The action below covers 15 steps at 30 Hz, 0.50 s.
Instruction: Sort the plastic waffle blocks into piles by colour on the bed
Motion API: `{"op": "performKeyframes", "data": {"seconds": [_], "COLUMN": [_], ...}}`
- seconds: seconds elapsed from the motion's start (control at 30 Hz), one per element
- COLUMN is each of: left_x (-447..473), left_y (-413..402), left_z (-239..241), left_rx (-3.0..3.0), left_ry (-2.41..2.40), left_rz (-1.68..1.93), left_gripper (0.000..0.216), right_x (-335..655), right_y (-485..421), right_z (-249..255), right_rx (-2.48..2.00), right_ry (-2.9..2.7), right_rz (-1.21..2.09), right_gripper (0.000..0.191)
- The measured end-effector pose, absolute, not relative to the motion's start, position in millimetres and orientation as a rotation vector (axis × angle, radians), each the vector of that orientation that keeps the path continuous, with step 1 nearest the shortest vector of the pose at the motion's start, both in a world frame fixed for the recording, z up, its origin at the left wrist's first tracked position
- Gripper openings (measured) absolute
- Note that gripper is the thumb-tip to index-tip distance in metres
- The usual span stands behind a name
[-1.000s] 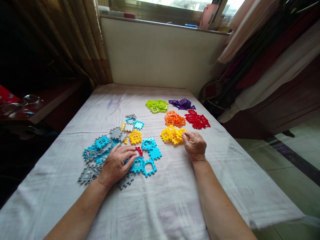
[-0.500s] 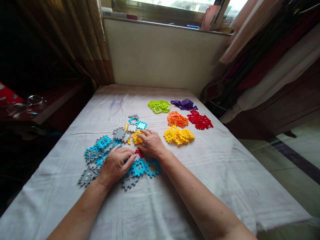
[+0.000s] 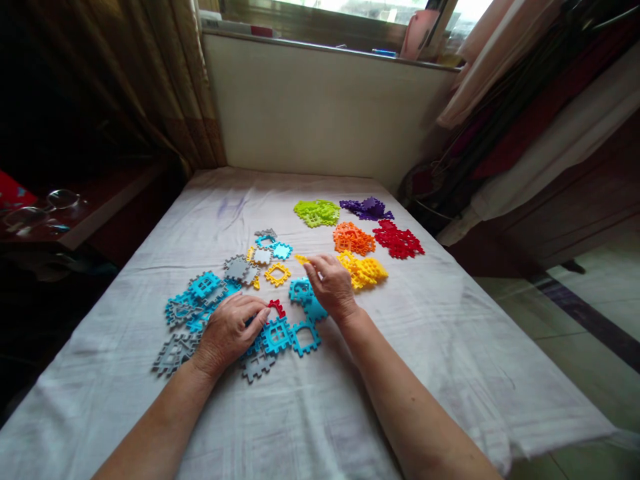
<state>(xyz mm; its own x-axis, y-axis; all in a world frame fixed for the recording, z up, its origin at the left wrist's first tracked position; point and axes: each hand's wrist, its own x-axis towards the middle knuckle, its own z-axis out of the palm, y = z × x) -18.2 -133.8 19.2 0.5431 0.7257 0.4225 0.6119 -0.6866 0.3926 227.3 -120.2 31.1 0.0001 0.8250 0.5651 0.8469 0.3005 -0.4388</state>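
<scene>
My right hand (image 3: 329, 285) is raised slightly above the tablecloth, pinching a yellow toothed plastic building piece (image 3: 301, 259) between thumb and fingers. Blue interlocking pieces (image 3: 300, 290) lie partly hidden beneath that hand. My left hand (image 3: 235, 327) rests on the heap with its fingers stretched out, their tips beside a red piece (image 3: 277, 308). Around it are a blue window piece (image 3: 276, 335), a blue square frame (image 3: 305, 339) and grey pieces (image 3: 259, 365). A yellow square frame (image 3: 277, 274) lies flat between the hands, farther out.
Sorted piles stand to the right: lime green (image 3: 317, 213), purple (image 3: 369, 208), orange (image 3: 353, 239), red (image 3: 399, 239) and yellow (image 3: 367, 272). More blue pieces (image 3: 204, 285) and grey pieces (image 3: 175, 353) lie left. Glasses (image 3: 63, 199) sit on a side shelf.
My right hand has lifted a yellow piece from the middle and moved right with it, uncovering a yellow frame and blue pieces. My left hand stays in about the same place.
</scene>
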Motion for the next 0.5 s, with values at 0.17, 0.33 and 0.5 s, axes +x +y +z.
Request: {"op": "performKeyframes", "data": {"seconds": [0.17,0.33,0.5], "left_x": [-18.1,-18.1,-17.7], "left_y": [-133.0,-131.3,-130.0], "left_z": [19.1,19.3,20.1], "left_rx": [2.581,2.581,2.556], "left_ry": [1.134,1.131,1.138], "left_rz": [0.869,0.895,0.964], "left_gripper": [0.032,0.032,0.03], "right_x": [294.6,329.0,324.6], "right_y": [-145.7,-159.6,-157.4], "right_z": [28.3,13.8,3.8], "right_rx": [-1.677,-1.841,-1.876], "right_ry": [-1.294,-1.112,-1.223], "right_rz": [0.01,-0.044,-0.067], "right_gripper": [0.037,0.04,0.038]}}
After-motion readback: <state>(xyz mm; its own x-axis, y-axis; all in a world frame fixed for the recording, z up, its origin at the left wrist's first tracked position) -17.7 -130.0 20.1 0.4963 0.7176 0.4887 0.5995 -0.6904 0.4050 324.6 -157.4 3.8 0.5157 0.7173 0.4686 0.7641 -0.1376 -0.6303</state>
